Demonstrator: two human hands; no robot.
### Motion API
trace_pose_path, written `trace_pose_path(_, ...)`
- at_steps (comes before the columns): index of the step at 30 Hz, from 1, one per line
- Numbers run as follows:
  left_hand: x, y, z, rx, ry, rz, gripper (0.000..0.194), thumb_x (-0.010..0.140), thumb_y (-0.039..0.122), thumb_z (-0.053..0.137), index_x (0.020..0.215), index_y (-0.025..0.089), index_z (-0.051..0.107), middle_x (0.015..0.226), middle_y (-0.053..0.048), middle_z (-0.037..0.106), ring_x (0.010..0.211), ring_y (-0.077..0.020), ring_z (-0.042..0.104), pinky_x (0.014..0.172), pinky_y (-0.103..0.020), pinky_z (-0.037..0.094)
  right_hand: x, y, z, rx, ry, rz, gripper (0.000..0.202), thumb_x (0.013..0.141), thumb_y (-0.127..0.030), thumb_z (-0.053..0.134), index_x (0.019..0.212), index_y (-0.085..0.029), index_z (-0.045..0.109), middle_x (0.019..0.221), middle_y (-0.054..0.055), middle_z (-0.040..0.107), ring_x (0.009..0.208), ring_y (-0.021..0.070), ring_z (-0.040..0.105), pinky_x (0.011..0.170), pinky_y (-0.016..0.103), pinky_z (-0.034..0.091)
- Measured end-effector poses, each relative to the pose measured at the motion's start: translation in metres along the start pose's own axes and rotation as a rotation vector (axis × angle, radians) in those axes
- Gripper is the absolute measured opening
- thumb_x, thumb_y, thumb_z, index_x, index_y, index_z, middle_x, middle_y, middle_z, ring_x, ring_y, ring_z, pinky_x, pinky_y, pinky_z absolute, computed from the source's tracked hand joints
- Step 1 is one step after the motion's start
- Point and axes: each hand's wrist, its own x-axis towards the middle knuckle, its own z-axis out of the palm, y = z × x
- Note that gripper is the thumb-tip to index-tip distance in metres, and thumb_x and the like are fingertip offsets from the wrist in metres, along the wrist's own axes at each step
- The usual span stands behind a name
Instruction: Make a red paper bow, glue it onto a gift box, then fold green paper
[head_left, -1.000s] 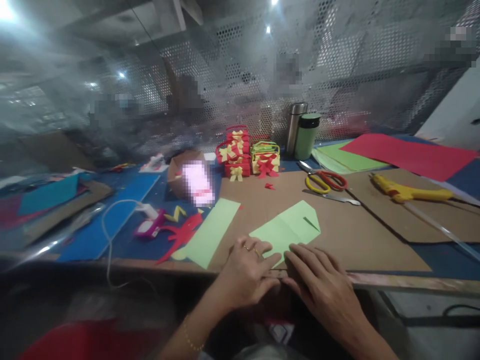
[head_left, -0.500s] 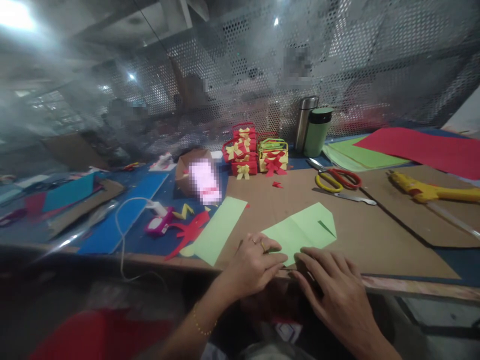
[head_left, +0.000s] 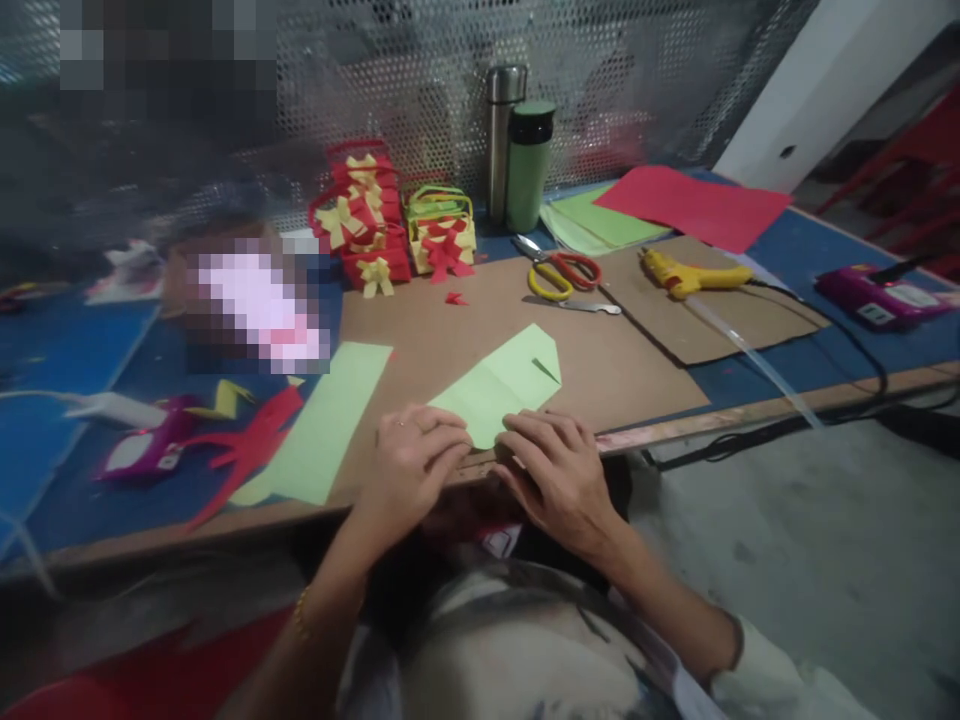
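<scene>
A light green sheet of paper (head_left: 499,375) with crease lines and a small slit near its far right end lies on brown cardboard (head_left: 637,360). My left hand (head_left: 420,450) is closed on its near left edge, fingers bent. My right hand (head_left: 555,460) grips the near corner, fingers curled over it and thumb underneath. Both hands are close together at the table's front edge. Left of them lies another light green paper strip (head_left: 337,420), flat and apart from my hands, beside red paper cutouts (head_left: 255,440).
Red gift boxes with yellow bows (head_left: 367,220) and a yellow box (head_left: 442,230) stand at the back. Scissors (head_left: 559,275), a craft knife (head_left: 577,305) and a yellow glue gun (head_left: 690,272) lie to the right. Behind stand a green bottle (head_left: 529,170) and a steel flask (head_left: 499,150).
The head view has turned right and down, so everything appears shifted left and up. Both hands stay on the green paper's near edge, with little visible change in their grip.
</scene>
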Motion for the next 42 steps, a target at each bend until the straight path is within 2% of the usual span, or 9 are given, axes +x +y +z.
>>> trace_pose_path(3, 0.001, 0.003, -0.001, -0.001, 0.002, -0.002, 0.021, 0.102, 0.026, 0.054, 0.093, 0.023, 0.072, 0.104, -0.002, 0.075, 0.101, -0.0199, 0.063, 0.092, -0.041, 0.036, 0.0, 0.001, -0.003, 0.002, 0.0, -0.027, 0.017, 0.099, -0.025, 0.06, 0.113, -0.018, 0.069, 0.121, 0.011, 0.072, 0.115, 0.0242, 0.06, 0.107, 0.042, 0.041)
trace_pose_path(6, 0.003, 0.005, -0.002, 0.0, -0.007, -0.02, 0.02, 0.102, 0.025, 0.054, 0.091, 0.023, 0.071, 0.102, -0.001, 0.074, 0.099, -0.0199, 0.063, 0.089, -0.04, 0.035, 0.0, 0.001, -0.004, 0.028, 0.018, -0.023, 0.017, 0.099, -0.023, 0.059, 0.11, -0.016, 0.07, 0.112, 0.012, 0.071, 0.108, 0.0226, 0.062, 0.106, 0.042, 0.043)
trace_pose_path(10, 0.008, 0.009, -0.002, 0.008, -0.056, -0.113, 0.02, 0.101, 0.025, 0.052, 0.088, 0.022, 0.068, 0.098, -0.001, 0.073, 0.096, -0.0213, 0.06, 0.085, -0.039, 0.034, 0.001, 0.003, -0.005, 0.055, 0.016, -0.028, 0.018, 0.1, -0.023, 0.057, 0.111, -0.02, 0.071, 0.104, 0.009, 0.071, 0.11, 0.0226, 0.064, 0.104, 0.043, 0.045)
trace_pose_path(19, 0.024, 0.012, 0.012, 0.138, -0.026, -0.244, 0.018, 0.095, 0.026, 0.054, 0.081, 0.021, 0.063, 0.084, -0.004, 0.065, 0.085, -0.0235, 0.054, 0.077, -0.037, 0.034, 0.005, 0.002, -0.005, -0.009, 0.006, -0.031, 0.014, 0.101, -0.025, 0.058, 0.104, -0.021, 0.071, 0.101, 0.006, 0.074, 0.108, 0.0207, 0.066, 0.103, 0.04, 0.043)
trace_pose_path(32, 0.027, 0.014, 0.016, 0.169, -0.024, -0.256, 0.015, 0.095, 0.022, 0.055, 0.081, 0.022, 0.06, 0.079, -0.002, 0.063, 0.081, -0.0226, 0.053, 0.076, -0.036, 0.032, 0.005, 0.001, -0.005, 0.037, 0.035, -0.018, 0.013, 0.101, -0.023, 0.059, 0.107, -0.016, 0.068, 0.099, 0.008, 0.075, 0.104, 0.0221, 0.068, 0.103, 0.041, 0.044)
trace_pose_path(42, 0.029, 0.015, 0.015, 0.189, -0.079, -0.311, 0.011, 0.094, 0.023, 0.056, 0.083, 0.022, 0.057, 0.081, -0.002, 0.063, 0.085, -0.0242, 0.054, 0.075, -0.038, 0.032, 0.006, 0.001, -0.004, 0.013, 0.03, -0.036, 0.021, 0.101, -0.023, 0.058, 0.118, -0.017, 0.069, 0.097, 0.007, 0.073, 0.104, 0.0207, 0.067, 0.104, 0.041, 0.043)
